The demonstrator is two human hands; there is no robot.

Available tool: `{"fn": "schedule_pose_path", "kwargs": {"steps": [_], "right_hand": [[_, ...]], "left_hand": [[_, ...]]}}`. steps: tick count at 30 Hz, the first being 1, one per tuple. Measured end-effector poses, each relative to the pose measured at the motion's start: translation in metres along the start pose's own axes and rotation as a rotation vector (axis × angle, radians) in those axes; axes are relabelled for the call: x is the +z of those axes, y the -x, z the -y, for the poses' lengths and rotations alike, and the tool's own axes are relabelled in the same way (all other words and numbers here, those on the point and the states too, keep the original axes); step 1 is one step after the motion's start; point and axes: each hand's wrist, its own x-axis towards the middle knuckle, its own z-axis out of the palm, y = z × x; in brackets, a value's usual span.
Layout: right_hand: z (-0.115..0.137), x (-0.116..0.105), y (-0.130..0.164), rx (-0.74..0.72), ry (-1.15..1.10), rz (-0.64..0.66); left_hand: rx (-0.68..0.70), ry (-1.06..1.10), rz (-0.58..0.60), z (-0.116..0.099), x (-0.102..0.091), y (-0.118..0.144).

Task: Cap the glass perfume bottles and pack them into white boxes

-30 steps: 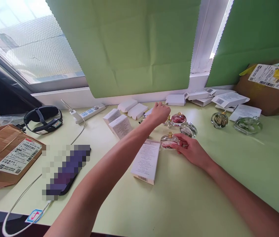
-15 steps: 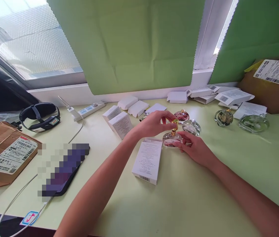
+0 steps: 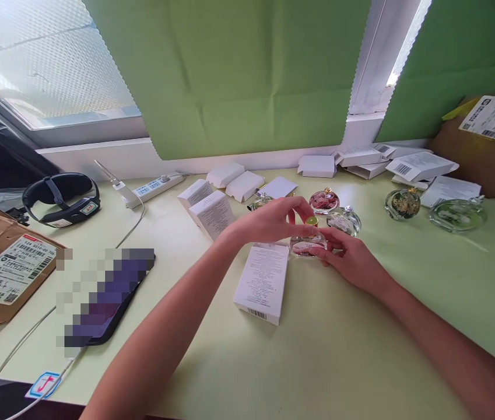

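The left hand (image 3: 280, 219) pinches the gold cap (image 3: 311, 221) on top of a small pink perfume bottle (image 3: 306, 245). The right hand (image 3: 352, 262) grips this bottle from the side. The bottle stands on the green counter (image 3: 361, 350), just beside a white box (image 3: 262, 281).

Two bare forearms in frame, no sleeves anywhere up to where they leave the picture. Left one coming in from the bottom centre-left, long and slim, ending in the left hand (image 3: 273, 219) around mid-frame. Right one entering from the lower right corner, ending in the right hand (image 3: 352, 262) just right of centre. No watch, no bracelet, no rings as far as can be made out. No gloves either. Nails short, too small to tell if painted. Nothing else of the body showing, just arms and hands.
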Motion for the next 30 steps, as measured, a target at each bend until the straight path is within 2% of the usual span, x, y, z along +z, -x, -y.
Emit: {"fn": "schedule_pose_path", "kwargs": {"steps": [5, 8, 24, 30], "right_hand": [[-0.006, 0.001, -0.001, -0.013, -0.005, -0.004], [-0.007, 0.000, -0.001, -0.016, -0.004, -0.002], [-0.001, 0.001, 0.000, -0.023, -0.013, 0.014], [-0.003, 0.000, 0.000, -0.019, -0.001, -0.003]], "left_hand": [[0.001, 0.054, -0.029, -0.004, -0.002, 0.002], [-0.006, 0.045, -0.001, -0.004, -0.001, 0.001], [-0.153, 0.109, 0.026, -0.005, 0.007, 0.000], [-0.108, 0.155, 0.026, -0.009, 0.009, 0.001]]}}
